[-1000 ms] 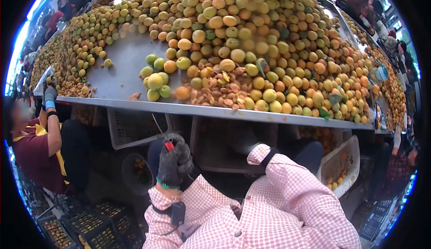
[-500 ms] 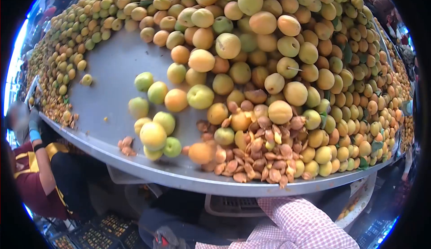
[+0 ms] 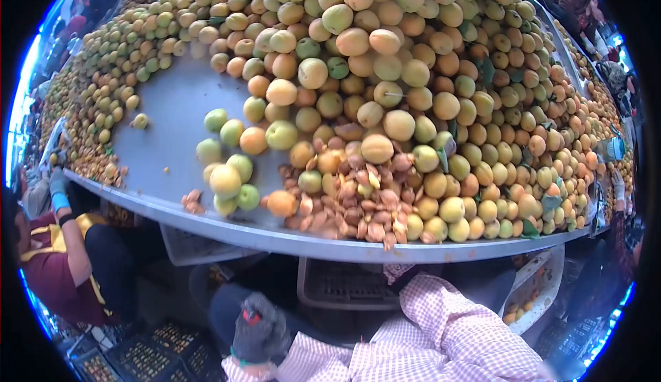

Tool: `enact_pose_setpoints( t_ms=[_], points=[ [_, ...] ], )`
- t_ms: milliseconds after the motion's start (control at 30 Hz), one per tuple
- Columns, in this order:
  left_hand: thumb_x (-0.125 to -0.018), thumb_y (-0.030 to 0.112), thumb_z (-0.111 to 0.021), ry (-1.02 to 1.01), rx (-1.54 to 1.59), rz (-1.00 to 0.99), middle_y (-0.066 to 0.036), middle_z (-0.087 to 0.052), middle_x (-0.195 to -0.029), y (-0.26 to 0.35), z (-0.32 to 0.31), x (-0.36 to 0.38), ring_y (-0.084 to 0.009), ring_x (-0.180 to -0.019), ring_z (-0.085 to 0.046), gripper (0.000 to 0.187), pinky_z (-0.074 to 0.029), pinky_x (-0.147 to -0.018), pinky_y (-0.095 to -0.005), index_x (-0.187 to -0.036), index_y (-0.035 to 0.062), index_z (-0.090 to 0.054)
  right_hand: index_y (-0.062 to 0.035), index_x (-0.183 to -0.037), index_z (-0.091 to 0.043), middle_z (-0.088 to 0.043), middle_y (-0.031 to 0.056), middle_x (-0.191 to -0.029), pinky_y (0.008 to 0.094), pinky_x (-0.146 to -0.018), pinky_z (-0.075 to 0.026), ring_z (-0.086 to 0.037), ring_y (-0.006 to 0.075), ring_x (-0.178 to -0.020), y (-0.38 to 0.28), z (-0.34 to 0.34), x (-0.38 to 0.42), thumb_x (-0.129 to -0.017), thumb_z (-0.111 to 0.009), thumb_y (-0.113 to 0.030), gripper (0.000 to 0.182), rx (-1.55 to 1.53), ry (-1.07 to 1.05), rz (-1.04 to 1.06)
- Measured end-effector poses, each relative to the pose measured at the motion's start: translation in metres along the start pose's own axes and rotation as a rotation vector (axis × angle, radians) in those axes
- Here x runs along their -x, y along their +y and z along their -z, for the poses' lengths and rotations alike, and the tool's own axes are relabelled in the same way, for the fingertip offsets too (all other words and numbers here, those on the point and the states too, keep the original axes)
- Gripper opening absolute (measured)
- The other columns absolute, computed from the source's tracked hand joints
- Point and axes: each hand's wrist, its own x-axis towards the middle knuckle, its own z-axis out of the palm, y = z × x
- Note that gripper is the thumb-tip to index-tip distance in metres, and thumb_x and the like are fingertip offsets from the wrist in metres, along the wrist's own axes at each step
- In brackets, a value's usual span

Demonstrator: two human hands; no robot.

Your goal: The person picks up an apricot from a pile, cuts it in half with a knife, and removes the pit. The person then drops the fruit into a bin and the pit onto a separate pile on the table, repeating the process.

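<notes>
My left hand [image 3: 260, 330], in a grey glove, is raised in front of my body below the metal table. Its fingers look curled, with a small red thing at them that I cannot make out. The checked sleeve [image 3: 454, 313] of my right arm reaches up to the table's front edge; the right hand itself is hidden below that rim. Above it on the table lies a heap of brown apricot stones [image 3: 372, 203]. Loose apricots [image 3: 225, 181] lie left of the stones, and a large pile of apricots [image 3: 413, 72] rises behind them.
The metal table [image 3: 172, 106] has a raised front rim. Under it stand a dark crate [image 3: 348, 285] and a white container [image 3: 537, 289] holding some fruit. A co-worker [image 3: 62, 265] sits at the left; another person's gloved hand [image 3: 618, 186] is at the far right. Black crates [image 3: 172, 344] stand lower left.
My left hand has come up further into view. The right sleeve has bent and sits lower along the rim. The whole table appears higher and further left as the camera shifts.
</notes>
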Motion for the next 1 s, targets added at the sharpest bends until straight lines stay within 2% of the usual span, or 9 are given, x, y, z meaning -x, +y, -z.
enact_pose_setpoints(
  t_ms=[100, 200, 333, 433, 567, 733, 833, 967, 1000],
  points=[
    [-0.086, 0.019, -0.064, 0.001, 0.031, 0.017, -0.004, -0.041, -0.059, -0.002, -0.017, -0.006, -0.0093, -0.040, -0.032, 0.020, -0.026, -0.036, -0.0245, -0.093, 0.0117, -0.047, -0.0024, -0.129, -0.044, -0.053, 0.0129, -0.120, 0.0348, -0.089, -0.050, -0.058, 0.0278, -0.109, -0.005, -0.029, 0.029, -0.093, -0.055, -0.018, 0.040, -0.096, -0.059, -0.009],
    [-0.085, 0.017, -0.064, -0.012, 0.040, 0.025, -0.002, -0.041, -0.060, -0.008, -0.022, -0.002, -0.0099, -0.041, -0.033, 0.018, -0.027, -0.037, -0.0241, -0.092, 0.0107, -0.048, -0.0013, -0.124, -0.046, -0.055, 0.0113, -0.110, 0.0237, -0.065, -0.053, -0.064, 0.0205, -0.083, -0.002, -0.043, 0.061, -0.092, -0.057, -0.014, 0.036, -0.112, -0.054, -0.201],
    [-0.088, 0.014, -0.059, -0.076, 0.049, -0.030, -0.002, -0.041, -0.060, -0.016, -0.019, 0.000, -0.0097, -0.041, -0.034, 0.012, -0.027, -0.036, -0.0234, -0.092, 0.0104, -0.049, 0.0013, -0.121, -0.046, -0.059, 0.0111, -0.102, 0.0220, -0.052, -0.048, -0.059, 0.0142, -0.065, 0.006, -0.071, 0.107, -0.094, -0.055, -0.020, 0.036, 0.234, 0.189, 0.082],
    [-0.090, 0.014, -0.057, -0.148, 0.046, -0.025, -0.001, -0.041, -0.060, -0.018, -0.025, 0.000, -0.0098, -0.042, -0.036, 0.008, -0.028, -0.036, -0.0231, -0.093, 0.0117, -0.050, 0.0003, -0.114, -0.046, -0.059, 0.0089, -0.090, 0.0218, -0.047, -0.043, -0.056, 0.0131, -0.059, 0.027, -0.030, 0.104, -0.095, -0.051, -0.022, 0.029, 0.269, 0.186, -0.020],
    [-0.089, 0.011, -0.059, -0.149, -0.011, -0.013, 0.000, -0.045, -0.062, -0.037, -0.023, -0.014, -0.0101, -0.044, -0.041, 0.010, -0.030, -0.037, -0.0225, -0.094, 0.0130, -0.052, -0.0004, -0.116, -0.047, -0.059, 0.0115, -0.101, 0.0222, -0.053, -0.043, -0.056, 0.0144, -0.069, 0.024, -0.057, 0.131, -0.098, -0.047, -0.020, 0.027, 0.087, 0.294, 0.123],
    [-0.085, 0.012, -0.066, -0.063, -0.454, -0.100, 0.001, -0.050, -0.066, -0.055, -0.060, -0.003, -0.0080, -0.051, -0.046, 0.016, -0.037, -0.042, -0.0228, -0.096, 0.0127, -0.054, -0.0037, -0.124, -0.045, -0.052, 0.0156, -0.125, 0.0402, -0.094, -0.050, -0.054, 0.0310, -0.116, -0.001, -0.093, 0.178, -0.092, -0.055, -0.009, 0.034, -0.223, 0.044, 0.284],
    [-0.085, 0.015, -0.067, -0.168, -0.650, -0.239, 0.001, -0.053, -0.070, -0.067, -0.084, 0.003, -0.0113, -0.057, -0.053, 0.018, -0.044, -0.049, -0.0271, -0.097, 0.0094, -0.054, -0.0069, -0.126, -0.042, -0.051, 0.0147, -0.127, 0.0387, -0.081, -0.056, -0.063, 0.0308, -0.100, -0.011, -0.089, 0.200, -0.093, -0.054, -0.011, 0.036, 0.138, 0.203, 0.216],
    [-0.084, 0.016, -0.067, -0.170, -1.149, -0.476, -0.014, -0.065, -0.082, -0.065, -0.109, 0.016, -0.0278, -0.075, -0.066, 0.024, -0.050, -0.068, -0.0341, -0.098, 0.0030, -0.053, -0.0074, -0.124, -0.042, -0.051, 0.0148, -0.128, 0.0351, -0.072, -0.057, -0.066, 0.0296, -0.091, -0.006, -0.105, 0.231, -0.093, -0.054, -0.010, 0.034, -0.153, 0.139, 0.264],
    [-0.082, 0.004, -0.065, -0.184, -1.122, -0.455, -0.003, -0.054, -0.079, -0.067, -0.113, 0.018, -0.0105, -0.070, -0.052, 0.025, -0.045, -0.066, -0.0276, -0.104, 0.0060, -0.052, -0.0074, -0.121, -0.043, -0.052, 0.0145, -0.125, 0.0338, -0.069, -0.057, -0.067, 0.0292, -0.091, -0.003, -0.108, 0.237, -0.093, -0.054, -0.009, 0.030, -0.199, 0.058, 0.303]
  ],
)
